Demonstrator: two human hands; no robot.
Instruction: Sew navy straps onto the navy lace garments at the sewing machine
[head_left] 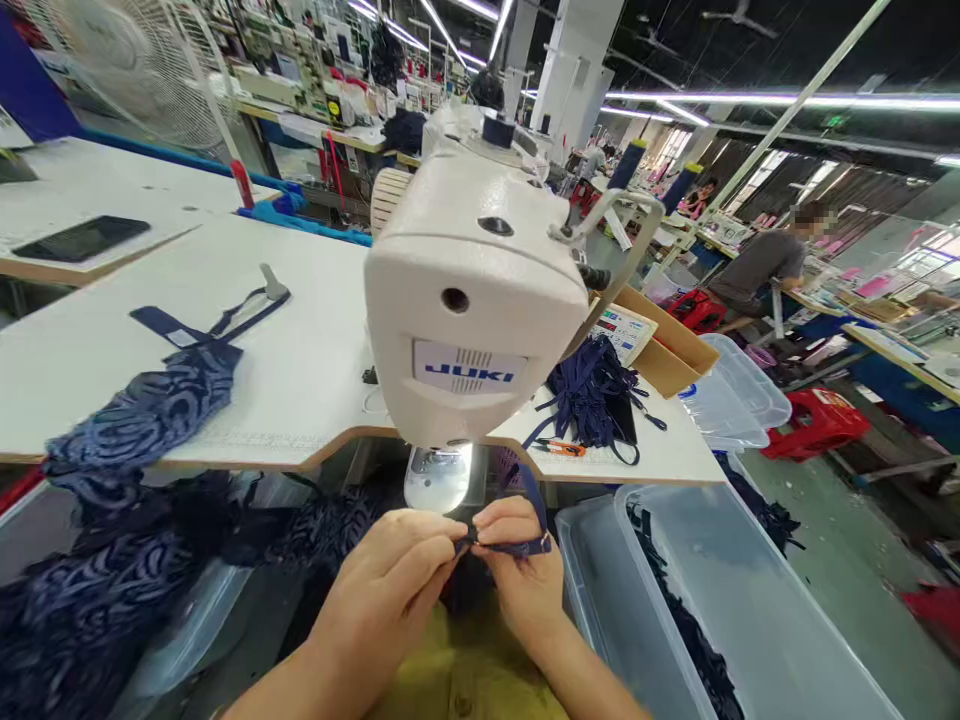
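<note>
two hands (394,565) pinch a navy strap (535,497) between them.

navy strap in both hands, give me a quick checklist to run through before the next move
1. Strap held by left hand and right hand: ok.
2. Strap on the bed: not ok, held in front of it.
3. Strap aligned at the pinch: cannot tell, covered.
4. Bed lit: ok, brightly.
5. Needle threaded: cannot tell, machine hides it.
6. Cutter set down: ok, on the table.
</note>
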